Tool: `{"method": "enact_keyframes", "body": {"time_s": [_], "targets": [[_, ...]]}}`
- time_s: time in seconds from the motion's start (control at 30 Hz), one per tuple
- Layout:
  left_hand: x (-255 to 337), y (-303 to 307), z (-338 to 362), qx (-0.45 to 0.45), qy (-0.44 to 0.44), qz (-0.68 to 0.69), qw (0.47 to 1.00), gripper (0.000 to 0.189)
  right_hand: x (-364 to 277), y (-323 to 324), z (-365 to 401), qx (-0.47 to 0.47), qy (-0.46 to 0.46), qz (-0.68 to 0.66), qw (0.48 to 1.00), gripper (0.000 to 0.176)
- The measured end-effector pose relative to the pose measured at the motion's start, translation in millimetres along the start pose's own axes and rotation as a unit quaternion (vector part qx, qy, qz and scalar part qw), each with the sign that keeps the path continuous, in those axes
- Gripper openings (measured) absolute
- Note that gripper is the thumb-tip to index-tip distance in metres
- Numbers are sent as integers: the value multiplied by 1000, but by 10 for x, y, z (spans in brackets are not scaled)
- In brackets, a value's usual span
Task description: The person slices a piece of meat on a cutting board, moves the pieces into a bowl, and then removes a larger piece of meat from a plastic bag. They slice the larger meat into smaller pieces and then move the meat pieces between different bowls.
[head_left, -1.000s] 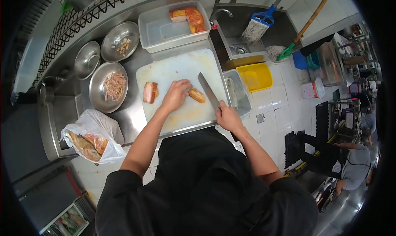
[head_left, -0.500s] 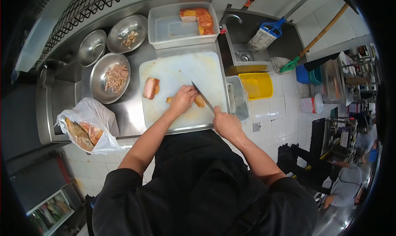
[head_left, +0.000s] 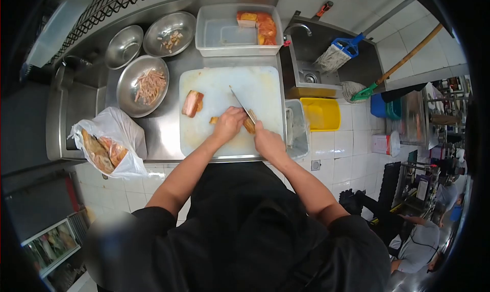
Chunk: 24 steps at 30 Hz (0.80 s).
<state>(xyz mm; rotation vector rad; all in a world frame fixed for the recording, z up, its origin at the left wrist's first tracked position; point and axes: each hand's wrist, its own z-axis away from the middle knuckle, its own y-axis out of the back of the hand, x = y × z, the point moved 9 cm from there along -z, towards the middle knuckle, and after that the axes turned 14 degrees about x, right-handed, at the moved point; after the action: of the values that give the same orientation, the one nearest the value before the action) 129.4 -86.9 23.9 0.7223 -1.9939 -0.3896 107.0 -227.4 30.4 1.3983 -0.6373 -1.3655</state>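
My right hand [head_left: 268,144] grips the handle of a kitchen knife [head_left: 240,100], its blade pointing away and to the left over the white cutting board [head_left: 229,80]. My left hand [head_left: 229,123] is closed, fingertips curled down beside the blade on a brownish piece of bacon [head_left: 249,125]. That bacon lies partly hidden under the fingers and the knife. A small yellowish strip [head_left: 213,120] shows at the left side of my left hand. Farther left on the board rests a thick bacon chunk [head_left: 192,104] with pink meat and an orange rind.
Left of the board stand a steel bowl of cut meat strips [head_left: 150,87], a bowl with small pale pieces [head_left: 172,38] and another steel bowl [head_left: 124,47]. A plastic tub [head_left: 212,49] holds bacon slabs. A white bag [head_left: 133,139] sits at left; a sink [head_left: 306,62] lies right.
The knife has shifted left and its blade now lies closer against my left fingers, with my right hand nearer to them. The whole view has shifted slightly.
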Motion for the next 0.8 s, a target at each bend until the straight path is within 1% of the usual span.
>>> {"method": "enact_keyframes", "body": {"time_s": [0.03,0.1,0.17,0.2,0.27,0.37,0.4,0.47,0.53,0.57,0.6,0.67,0.7,0.73,0.8], "targets": [[-1,5,-7,-4,-9,0,1000,11,-38,49,-124,6,15,-5,1000,21],[10,10,32,-15,-12,-2,1000,11,-106,174,-108,17,23,-14,999,22],[-28,-9,-13,-16,-13,-3,1000,11,-125,267,47,-21,23,0,1000,23],[-46,-1,10,-11,-7,2,1000,11,-85,174,45,-22,23,1,999,23],[-47,-9,26,-8,1,14,1000,11,-16,-11,26,44,38,-35,998,23],[-10,35,5,-16,-17,8,1000,11,-37,-58,-238,41,38,-34,998,24],[-21,19,47,-22,-26,9,999,11,-71,51,-160,45,36,-36,998,24],[-50,21,-37,-19,-39,6,999,11,-143,275,10,-2,31,-22,999,24],[-57,41,25,0,-6,6,1000,11,-98,147,109,-17,20,-16,1000,26],[-56,45,33,0,-4,6,1000,11,-46,69,120,-24,8,-10,1000,27],[-55,46,13,-4,-1,6,1000,12,-30,-15,46,-24,9,-9,1000,27],[-57,58,12,-9,-1,4,1000,12,-113,-47,-150,38,42,-45,997,30],[-52,55,32,-16,-18,-3,1000,12,-138,25,-124,43,40,-47,997,30],[-54,46,12,-21,-37,-11,999,12,-150,95,-97,27,43,-42,998,31],[-89,57,-41,-13,-41,-6,999,14,-169,232,-66,12,51,-32,998,32]]}}
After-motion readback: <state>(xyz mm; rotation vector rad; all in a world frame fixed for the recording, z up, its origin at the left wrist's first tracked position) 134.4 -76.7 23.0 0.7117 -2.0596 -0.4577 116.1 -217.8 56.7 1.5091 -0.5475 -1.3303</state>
